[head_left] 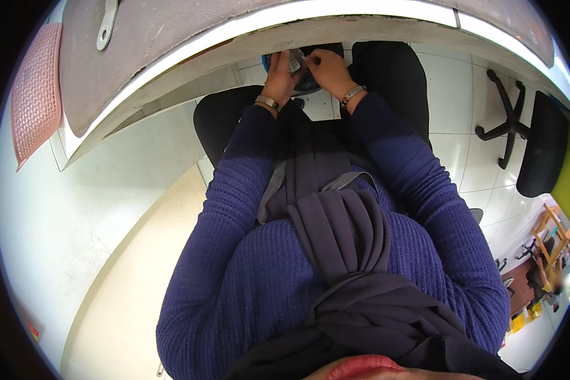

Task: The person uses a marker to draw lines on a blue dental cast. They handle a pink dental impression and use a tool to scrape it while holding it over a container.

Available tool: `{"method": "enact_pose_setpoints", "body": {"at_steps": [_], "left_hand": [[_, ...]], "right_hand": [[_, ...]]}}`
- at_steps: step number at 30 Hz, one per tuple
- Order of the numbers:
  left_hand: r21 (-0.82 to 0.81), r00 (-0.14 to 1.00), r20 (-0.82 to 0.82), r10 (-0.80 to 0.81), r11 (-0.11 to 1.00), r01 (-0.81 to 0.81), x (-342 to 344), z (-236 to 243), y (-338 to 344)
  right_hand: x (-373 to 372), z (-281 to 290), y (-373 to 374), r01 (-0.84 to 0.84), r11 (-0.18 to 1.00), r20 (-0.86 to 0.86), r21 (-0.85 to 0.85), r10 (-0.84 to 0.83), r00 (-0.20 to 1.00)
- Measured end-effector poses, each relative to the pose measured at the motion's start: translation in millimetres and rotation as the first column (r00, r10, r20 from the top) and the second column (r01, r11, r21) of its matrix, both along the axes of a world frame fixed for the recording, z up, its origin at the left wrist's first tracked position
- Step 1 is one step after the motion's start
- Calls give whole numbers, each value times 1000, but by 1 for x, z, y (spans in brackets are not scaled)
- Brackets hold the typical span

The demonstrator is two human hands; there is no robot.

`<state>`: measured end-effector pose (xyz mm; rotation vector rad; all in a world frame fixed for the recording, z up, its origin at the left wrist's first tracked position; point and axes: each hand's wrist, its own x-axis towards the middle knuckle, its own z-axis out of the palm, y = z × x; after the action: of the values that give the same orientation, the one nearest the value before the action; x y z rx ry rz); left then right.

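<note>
Just under the table's edge, my left hand (280,77) is closed around a small grey piece (294,62) with rows of tiny marks on its face. My right hand (328,68) meets it from the other side, thumb and forefinger pinched at the piece's edge. Whatever lies between those fingertips is too small to make out. Below both hands, between my knees, sits a dark round container (309,85), with a bit of blue (265,62) showing at its left side. The table hides part of the container.
The white table edge (285,24) curves across the top, close above my hands. On it lie a grey mat (171,25), a metal strip with a hole (107,28) and a pink woven-pattern tray (38,95). An office chair (541,145) stands right; a person (548,272) is farther back.
</note>
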<state>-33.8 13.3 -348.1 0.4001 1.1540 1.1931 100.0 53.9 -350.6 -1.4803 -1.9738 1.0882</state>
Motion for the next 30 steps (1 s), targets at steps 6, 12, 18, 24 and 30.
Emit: {"method": "enact_pose_setpoints", "body": {"at_steps": [6, 12, 18, 24, 30], "left_hand": [[3, 999, -12, -44, 999, 44, 1, 1, 0], [-8, 998, -5, -57, 998, 57, 0, -2, -1], [-27, 997, 65, -51, 998, 53, -3, -7, 0], [-23, 999, 47, -19, 1000, 21, -2, -12, -2], [-65, 996, 87, 31, 998, -26, -6, -9, 0]], "right_hand": [[-3, -5, 0, 43, 966, -94, -255, -69, 993], [-7, -12, -1, 70, 976, -122, -205, -97, 988], [-3, 9, -1, 31, 994, -32, -102, -34, 999], [0, 11, -1, -11, 997, 12, -80, 12, 1000], [1, 12, 0, -21, 998, -40, -54, 19, 999]]}}
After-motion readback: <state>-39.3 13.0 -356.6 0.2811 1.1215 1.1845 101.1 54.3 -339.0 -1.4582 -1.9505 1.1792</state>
